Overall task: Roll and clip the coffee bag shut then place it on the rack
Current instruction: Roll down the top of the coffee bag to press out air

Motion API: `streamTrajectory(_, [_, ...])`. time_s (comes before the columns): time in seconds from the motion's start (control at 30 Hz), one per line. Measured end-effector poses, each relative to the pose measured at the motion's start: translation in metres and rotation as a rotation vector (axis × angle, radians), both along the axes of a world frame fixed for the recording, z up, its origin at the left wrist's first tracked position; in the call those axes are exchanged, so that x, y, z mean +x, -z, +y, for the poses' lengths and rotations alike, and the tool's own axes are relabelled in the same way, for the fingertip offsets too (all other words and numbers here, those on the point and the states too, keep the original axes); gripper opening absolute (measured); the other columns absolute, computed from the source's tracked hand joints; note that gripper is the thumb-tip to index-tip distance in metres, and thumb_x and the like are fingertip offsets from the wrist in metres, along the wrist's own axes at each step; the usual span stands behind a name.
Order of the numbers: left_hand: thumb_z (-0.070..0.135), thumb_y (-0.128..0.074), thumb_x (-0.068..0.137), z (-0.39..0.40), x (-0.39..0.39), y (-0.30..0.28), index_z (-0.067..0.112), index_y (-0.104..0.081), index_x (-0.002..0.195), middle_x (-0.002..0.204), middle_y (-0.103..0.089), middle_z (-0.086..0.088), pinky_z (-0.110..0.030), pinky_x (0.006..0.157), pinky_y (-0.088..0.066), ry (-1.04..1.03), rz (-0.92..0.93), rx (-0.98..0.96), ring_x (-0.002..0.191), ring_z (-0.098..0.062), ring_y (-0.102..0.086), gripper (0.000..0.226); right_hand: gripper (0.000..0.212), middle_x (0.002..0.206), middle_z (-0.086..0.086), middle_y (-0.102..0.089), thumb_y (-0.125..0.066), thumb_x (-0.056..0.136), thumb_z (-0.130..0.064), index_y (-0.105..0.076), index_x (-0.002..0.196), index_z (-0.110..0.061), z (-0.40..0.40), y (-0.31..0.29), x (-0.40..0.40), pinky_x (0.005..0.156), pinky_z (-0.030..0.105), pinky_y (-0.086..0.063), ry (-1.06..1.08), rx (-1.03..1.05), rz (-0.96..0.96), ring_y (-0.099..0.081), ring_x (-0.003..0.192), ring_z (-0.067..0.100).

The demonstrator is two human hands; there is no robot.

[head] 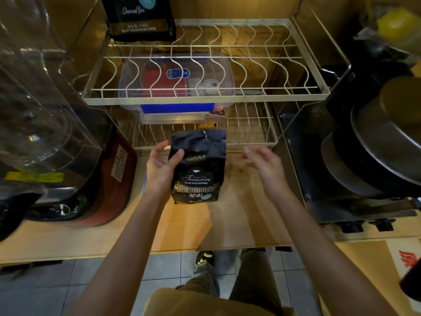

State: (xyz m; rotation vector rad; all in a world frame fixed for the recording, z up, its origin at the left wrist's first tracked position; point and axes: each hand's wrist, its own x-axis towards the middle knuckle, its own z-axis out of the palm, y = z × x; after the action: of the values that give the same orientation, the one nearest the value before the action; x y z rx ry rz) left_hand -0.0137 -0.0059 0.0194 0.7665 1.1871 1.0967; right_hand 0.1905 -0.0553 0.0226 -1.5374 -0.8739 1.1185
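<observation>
A black coffee bag (pixel 200 169) with gold and white lettering stands upright on the wooden counter (pixel 239 215), in front of the wire rack (pixel 205 96). Its crumpled top is unrolled and open. My left hand (pixel 161 169) grips the bag's left side, thumb across the front. My right hand (pixel 264 165) hovers a short way to the right of the bag, fingers apart, holding nothing and slightly blurred. I see no clip.
A second black coffee bag (pixel 139 17) stands on the rack's upper tier at the back left. A clear plastic box (pixel 175 87) with a blue latch sits on the lower tier. A clear-lidded appliance (pixel 45 122) is at left, stacked pans (pixel 376 151) at right.
</observation>
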Motion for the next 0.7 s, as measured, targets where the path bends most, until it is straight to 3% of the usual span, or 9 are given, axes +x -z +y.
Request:
streamTrajectory(0.07, [0.006,-0.06,0.081,0.0,0.004,0.0,0.018,-0.038,0.126,0.088,-0.063,0.001,-0.029,0.057,-0.059,0.046,0.018,-0.013,0.065,-0.01,-0.07,0.052,0.031,0.105,-0.004,-0.066,-0.065,0.081,-0.015,-0.06,0.111,-0.015,0.003,0.003,-0.011,0.081,0.022,-0.051,-0.153,-0.046,0.091,-0.063,0.096,0.008])
streamTrajectory(0.13, [0.008,-0.061,0.08,-0.001,0.008,-0.001,0.022,-0.036,0.129,0.092,-0.063,-0.001,-0.029,0.054,-0.059,0.06,0.024,-0.018,0.067,-0.012,-0.07,0.056,0.036,0.111,-0.002,-0.065,-0.069,0.076,-0.01,-0.06,0.109,-0.02,0.007,0.005,-0.02,0.083,0.023,-0.051,-0.237,-0.083,0.13,-0.061,0.101,0.01])
streamTrajectory(0.23, [0.008,-0.059,0.082,-0.002,0.011,-0.001,0.029,-0.034,0.129,0.106,-0.062,-0.009,-0.027,0.053,-0.058,0.043,-0.002,-0.004,0.074,-0.016,-0.069,0.058,0.017,0.088,-0.008,-0.071,-0.069,0.078,-0.008,-0.068,0.089,-0.02,0.011,0.008,-0.03,0.07,0.02,-0.053,-0.19,-0.086,0.127,-0.067,0.081,0.006])
streamTrajectory(0.33, [0.009,-0.057,0.084,-0.004,0.012,-0.002,0.038,-0.039,0.125,0.122,-0.057,-0.014,-0.034,0.065,-0.06,0.025,0.012,0.057,0.091,-0.026,-0.066,0.054,0.011,0.08,-0.009,-0.071,-0.066,0.081,-0.011,-0.069,0.083,-0.021,0.012,0.007,-0.032,0.061,0.012,-0.051,-0.146,-0.056,0.132,-0.068,0.071,0.0])
streamTrajectory(0.53, [0.008,-0.054,0.085,-0.004,0.018,-0.005,0.026,-0.061,0.102,0.093,-0.064,0.005,-0.026,0.061,-0.058,-0.012,0.041,0.093,0.076,-0.009,-0.068,0.025,0.02,0.059,-0.009,-0.071,-0.055,0.089,-0.012,-0.065,0.072,-0.017,0.015,-0.003,-0.027,0.051,0.008,-0.049,-0.151,-0.008,0.179,-0.066,0.058,-0.003])
streamTrajectory(0.7, [0.016,-0.052,0.087,-0.006,0.014,0.009,0.025,-0.063,0.098,0.098,-0.065,0.0,-0.022,0.062,-0.056,0.14,0.12,0.066,0.084,-0.011,-0.065,0.017,0.017,0.062,-0.012,-0.073,-0.054,0.091,-0.016,-0.065,0.079,-0.021,0.014,0.006,-0.032,0.056,0.014,-0.052,-0.087,0.014,0.139,-0.068,0.064,-0.001])
